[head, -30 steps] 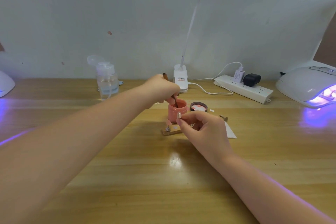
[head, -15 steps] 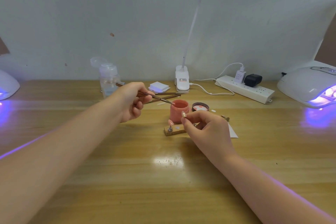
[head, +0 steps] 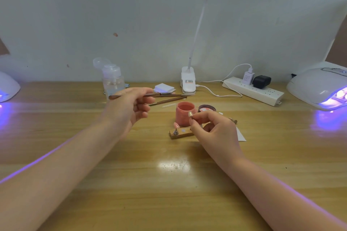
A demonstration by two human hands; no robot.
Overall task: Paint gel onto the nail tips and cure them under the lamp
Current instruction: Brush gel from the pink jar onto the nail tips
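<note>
The left hand [head: 129, 107] was held above the table [head: 169, 193], left of the pink cup [head: 185, 113], with a brush [head: 150, 95] pinched between thumb and fingertips; its handle lay roughly level and its tip end pointed right, toward the clip lamp's base [head: 188, 83]. The right hand [head: 216, 131] was raised in front of the cup, a single nail tip [head: 190, 114] on a small stand being pinched between thumb and forefinger, the tip facing upward and seen against the cup's wall. A wooden holder block [head: 181, 132] lay just below that hand, with one metal stand [head: 176, 131] upright on it. An open gel jar [head: 206, 108] was set just right of the cup.

The step in hand was judged to be painting: the brush had yet to meet the nail tip. The next move would call for the brush tip to be brought across the cup's rim to the small nail surface, with the right hand kept steady.

Open room was offered by the near table. A second brush [head: 169, 100] lay just behind the cup, near the brush path. The curing lamp [head: 319, 88] glowed at the far right edge, well apart, with the power strip [head: 253, 91] near that route; another lamp [head: 7, 88] was cut by the left edge.
</note>
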